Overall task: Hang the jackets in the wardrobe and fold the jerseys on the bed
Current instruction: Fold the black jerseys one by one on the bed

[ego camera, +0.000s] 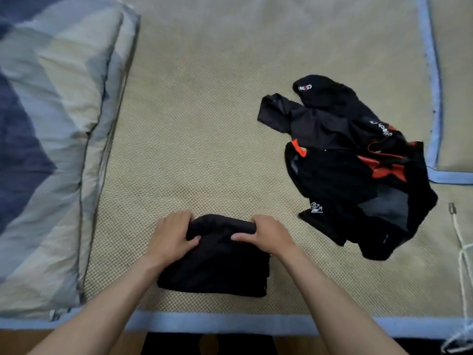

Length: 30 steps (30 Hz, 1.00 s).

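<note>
One black jersey [217,265] is nearly folded, both hands [170,233] [266,233] closed on its far edge, while a crumpled heap [353,170] waits right on the bed [204,124].

Folded jersey [217,265] black; jersey heap [358,162] black, red-orange; mat [204,124] beige, blue-edged.

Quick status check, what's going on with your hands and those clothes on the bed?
Left hand and right hand gripping folded black jersey. Crumpled black-and-red pile unfolded, off right. Nothing blocking.
</note>
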Each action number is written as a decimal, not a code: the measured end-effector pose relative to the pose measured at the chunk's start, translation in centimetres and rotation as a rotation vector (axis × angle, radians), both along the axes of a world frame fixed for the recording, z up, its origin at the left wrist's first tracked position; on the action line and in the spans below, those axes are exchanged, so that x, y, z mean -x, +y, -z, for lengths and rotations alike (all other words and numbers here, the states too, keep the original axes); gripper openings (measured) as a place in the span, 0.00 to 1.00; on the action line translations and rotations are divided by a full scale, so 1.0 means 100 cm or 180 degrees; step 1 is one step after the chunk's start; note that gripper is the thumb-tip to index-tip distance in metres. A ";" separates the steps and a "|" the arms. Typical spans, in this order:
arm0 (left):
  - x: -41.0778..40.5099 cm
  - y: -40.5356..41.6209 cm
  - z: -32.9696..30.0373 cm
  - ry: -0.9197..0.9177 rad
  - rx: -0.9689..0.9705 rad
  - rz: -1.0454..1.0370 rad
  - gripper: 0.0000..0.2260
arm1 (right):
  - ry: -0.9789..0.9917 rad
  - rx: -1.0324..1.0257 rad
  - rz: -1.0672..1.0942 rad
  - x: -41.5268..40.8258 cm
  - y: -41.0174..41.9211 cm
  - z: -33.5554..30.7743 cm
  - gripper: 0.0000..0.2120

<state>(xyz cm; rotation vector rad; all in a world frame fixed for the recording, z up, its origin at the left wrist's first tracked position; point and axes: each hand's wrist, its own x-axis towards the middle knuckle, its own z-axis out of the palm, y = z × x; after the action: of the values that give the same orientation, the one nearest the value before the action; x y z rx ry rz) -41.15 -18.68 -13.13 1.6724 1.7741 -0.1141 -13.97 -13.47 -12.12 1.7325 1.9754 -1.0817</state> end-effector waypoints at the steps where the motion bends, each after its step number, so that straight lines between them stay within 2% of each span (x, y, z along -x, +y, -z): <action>1: -0.001 0.002 -0.011 -0.0352 0.0298 -0.0259 0.14 | 0.0169 0.0419 0.0146 -0.001 -0.001 -0.012 0.33; 4: 0.003 0.006 -0.056 -0.1286 0.0813 -0.0950 0.12 | 0.0817 0.0909 0.0824 -0.015 -0.012 -0.065 0.29; 6: 0.001 0.016 -0.103 -0.1860 0.0953 -0.1159 0.10 | 0.1141 0.0817 0.1218 -0.032 -0.020 -0.114 0.23; 8: -0.013 0.033 -0.156 -0.2162 0.1030 -0.1010 0.10 | 0.1238 0.0591 0.1565 -0.053 -0.029 -0.172 0.24; 11: -0.053 0.067 -0.237 -0.2374 0.0879 -0.0323 0.01 | 0.1248 0.0117 0.1890 -0.086 -0.047 -0.265 0.27; 12: -0.073 0.081 -0.266 -0.2446 0.0794 -0.0026 0.01 | 0.1209 -0.0129 0.2033 -0.101 -0.055 -0.300 0.27; 15: -0.135 0.100 -0.359 -0.2663 0.0412 0.0786 0.08 | 0.1011 -0.1000 0.2418 -0.140 -0.092 -0.406 0.26; 18: -0.185 0.083 -0.449 -0.2924 0.0126 0.1432 0.10 | 0.0859 -0.1700 0.2807 -0.161 -0.157 -0.493 0.22; 21: -0.225 0.051 -0.522 -0.3181 0.0208 0.1985 0.15 | 0.0630 -0.2362 0.3152 -0.163 -0.233 -0.556 0.28; 25: -0.272 -0.007 -0.602 -0.3456 0.0167 0.2850 0.22 | 0.0163 -0.2930 0.3576 -0.152 -0.336 -0.624 0.24; 30: -0.333 -0.101 -0.686 -0.3758 0.0114 0.3933 0.05 | -0.0308 -0.3578 0.4101 -0.112 -0.467 -0.695 0.20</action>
<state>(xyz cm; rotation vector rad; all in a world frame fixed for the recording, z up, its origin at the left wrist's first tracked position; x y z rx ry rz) -7.87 -28.76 55.48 1.9085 -0.1936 0.2549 -2.80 -60.18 57.42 3.7335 1.2281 0.1492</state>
